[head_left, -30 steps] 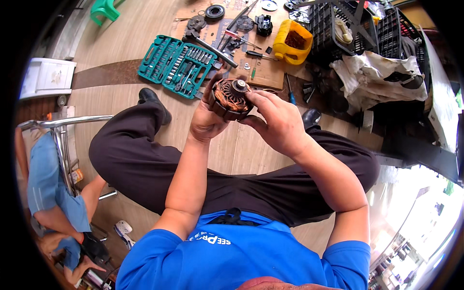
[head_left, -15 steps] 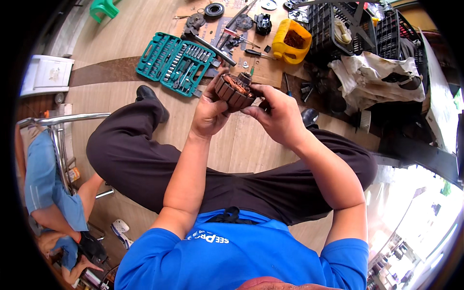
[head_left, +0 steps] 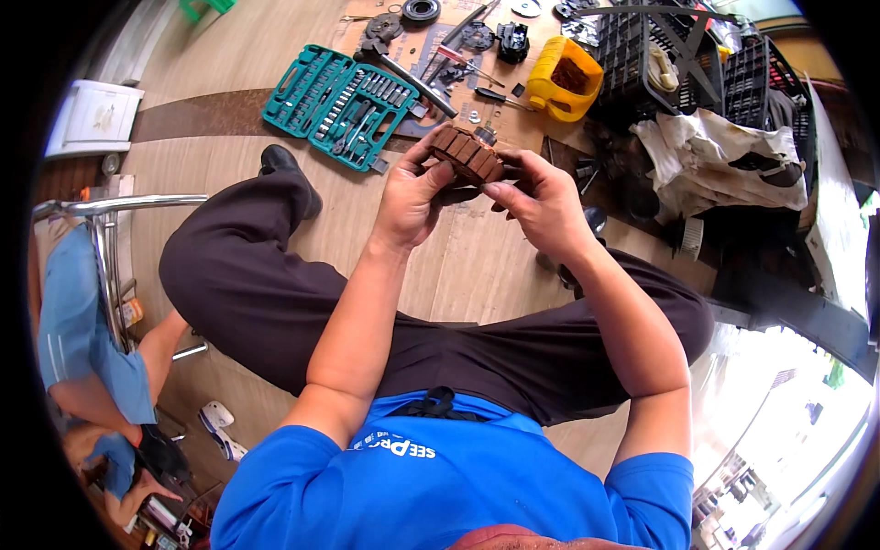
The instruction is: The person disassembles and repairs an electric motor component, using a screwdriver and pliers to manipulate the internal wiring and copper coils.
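Note:
Both of my hands hold a motor armature (head_left: 467, 154) up in front of me, above the floor between my knees. It is a round, brown, slotted core, and a small commutator end sticks up on its far side. My left hand (head_left: 412, 194) grips its left side, with the thumb on the near face and the fingers curled around behind. At the right edge, my right hand (head_left: 544, 203) pinches it between thumb and fingers. The armature's underside and some fingertips are hidden.
Beyond my hands lies an open green socket set (head_left: 341, 108). Metal parts and screwdrivers lie on flattened cardboard (head_left: 414, 44), near a cut yellow jug (head_left: 561, 84). Black crates (head_left: 632, 64) and a dirty cloth (head_left: 724, 151) are at right. Another person's leg (head_left: 82, 321) shows at left.
The armature has tipped so its slotted rim faces me more and the copper windings show less. Both hands have shifted slightly right with it, and the view has shifted a little.

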Tool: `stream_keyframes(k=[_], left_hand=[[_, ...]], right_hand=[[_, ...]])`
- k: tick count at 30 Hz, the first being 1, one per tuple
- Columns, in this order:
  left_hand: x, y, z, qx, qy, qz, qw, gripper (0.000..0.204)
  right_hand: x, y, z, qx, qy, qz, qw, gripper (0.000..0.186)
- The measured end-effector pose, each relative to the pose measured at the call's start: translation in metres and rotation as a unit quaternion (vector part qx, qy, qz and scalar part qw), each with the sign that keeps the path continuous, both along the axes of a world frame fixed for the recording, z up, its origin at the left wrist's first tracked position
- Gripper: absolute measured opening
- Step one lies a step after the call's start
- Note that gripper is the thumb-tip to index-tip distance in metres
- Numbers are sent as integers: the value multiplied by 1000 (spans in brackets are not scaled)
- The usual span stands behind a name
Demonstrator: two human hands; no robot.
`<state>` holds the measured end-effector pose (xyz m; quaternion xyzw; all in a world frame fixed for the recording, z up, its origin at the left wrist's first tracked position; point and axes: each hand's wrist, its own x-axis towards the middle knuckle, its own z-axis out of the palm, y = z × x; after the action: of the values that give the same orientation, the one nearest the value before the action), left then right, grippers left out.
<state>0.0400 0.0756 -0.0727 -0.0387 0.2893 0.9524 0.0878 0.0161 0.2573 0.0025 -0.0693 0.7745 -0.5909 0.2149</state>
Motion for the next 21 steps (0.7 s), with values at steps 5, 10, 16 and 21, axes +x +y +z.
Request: stream_keyframes(k=[5,10,16,21], left_hand=[[0,-1,5,-2,2,0,1000,57],[-1,2,11,-23,-13,17,999,55],[1,4,9,-65,-44,25,997,49],[0,7,16,-97,-76,32,992,43]], right_hand=[[-4,1,-3,-44,-47,-3,998,29],[-7,2,-4,-75,-67,-9,995,33],[-10,1,-4,19,-56,28,998,30],[-9,4,-16,13,-31,11,999,27]])
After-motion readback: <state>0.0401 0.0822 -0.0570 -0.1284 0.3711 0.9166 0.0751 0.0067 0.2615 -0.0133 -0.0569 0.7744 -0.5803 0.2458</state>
